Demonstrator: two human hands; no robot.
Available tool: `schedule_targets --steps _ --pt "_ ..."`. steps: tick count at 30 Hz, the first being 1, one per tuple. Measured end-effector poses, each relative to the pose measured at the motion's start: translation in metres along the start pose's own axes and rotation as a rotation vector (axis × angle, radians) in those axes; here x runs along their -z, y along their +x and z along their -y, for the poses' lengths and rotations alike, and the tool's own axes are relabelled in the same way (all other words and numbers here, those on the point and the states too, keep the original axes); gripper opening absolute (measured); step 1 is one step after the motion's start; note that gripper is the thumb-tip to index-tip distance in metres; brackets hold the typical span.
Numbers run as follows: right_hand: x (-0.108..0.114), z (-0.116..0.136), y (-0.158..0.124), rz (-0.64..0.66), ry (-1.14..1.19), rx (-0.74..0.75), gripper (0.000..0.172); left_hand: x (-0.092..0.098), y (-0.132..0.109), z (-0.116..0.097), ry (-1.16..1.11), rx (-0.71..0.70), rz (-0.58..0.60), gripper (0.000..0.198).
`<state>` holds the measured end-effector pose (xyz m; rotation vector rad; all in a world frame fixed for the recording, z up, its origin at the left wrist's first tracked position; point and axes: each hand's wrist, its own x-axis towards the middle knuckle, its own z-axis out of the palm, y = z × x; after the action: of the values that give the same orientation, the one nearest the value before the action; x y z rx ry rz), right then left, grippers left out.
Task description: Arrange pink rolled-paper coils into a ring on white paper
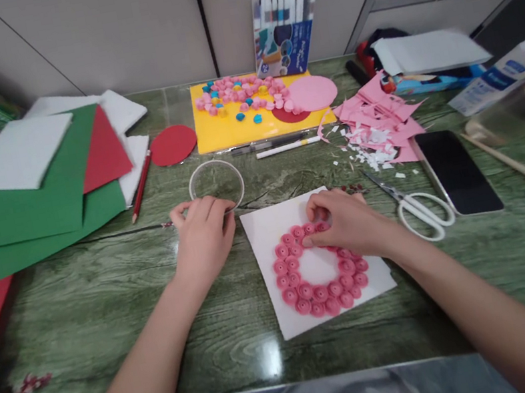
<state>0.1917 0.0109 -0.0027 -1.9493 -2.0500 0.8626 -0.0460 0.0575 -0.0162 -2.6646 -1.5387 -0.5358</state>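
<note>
A ring of pink coiled paper flowers (304, 291) lies on a square white card (282, 325). My right hand (348, 222) is over the top of this ring, its fingers bent and its thumb and index finger on either side of a paper flower there. The palm hides part of the flowers. Left of the card, my left hand (205, 233) is curled down at the near rim of a thin, pale round hoop (241, 180). Its fingertips are closed against that rim.
White-handled scissors (420, 212) and a phone (459, 172) lie to the right. Pink paper scraps (380, 115) are behind them. A yellow sheet (211, 134) bears small coils, with a marker pack (284, 43) behind. Coloured sheets (35, 203) and a red pencil (142, 187) lie left.
</note>
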Motion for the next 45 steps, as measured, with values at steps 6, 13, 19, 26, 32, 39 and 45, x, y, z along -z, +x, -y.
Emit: schedule_targets --steps 6,13,19,26,32,39,45 --pt "-0.001 -0.004 0.000 -0.023 0.009 0.019 0.034 -0.001 0.003 0.008 0.028 0.018 -0.052 0.009" --pt "-0.003 -0.008 -0.005 -0.063 0.016 0.078 0.036 0.028 0.007 0.005 0.023 0.110 -0.155 0.009" --pt "-0.002 -0.012 -0.007 -0.069 0.056 0.124 0.036 0.048 0.014 -0.023 -0.003 0.054 -0.008 0.007" --pt "0.002 -0.018 -0.006 -0.092 0.199 0.136 0.034 0.025 0.029 -0.035 -0.132 0.160 0.026 0.014" --pt "-0.001 -0.013 -0.009 -0.094 0.046 0.185 0.032 0.007 0.019 -0.036 -0.211 0.103 0.162 0.030" --pt "-0.005 -0.008 -0.008 -0.118 -0.021 0.174 0.035 0.003 0.012 -0.046 -0.188 -0.048 0.216 0.044" --pt "-0.006 -0.008 -0.006 -0.120 -0.040 0.135 0.037 0.001 0.014 -0.043 -0.157 -0.018 0.181 0.045"
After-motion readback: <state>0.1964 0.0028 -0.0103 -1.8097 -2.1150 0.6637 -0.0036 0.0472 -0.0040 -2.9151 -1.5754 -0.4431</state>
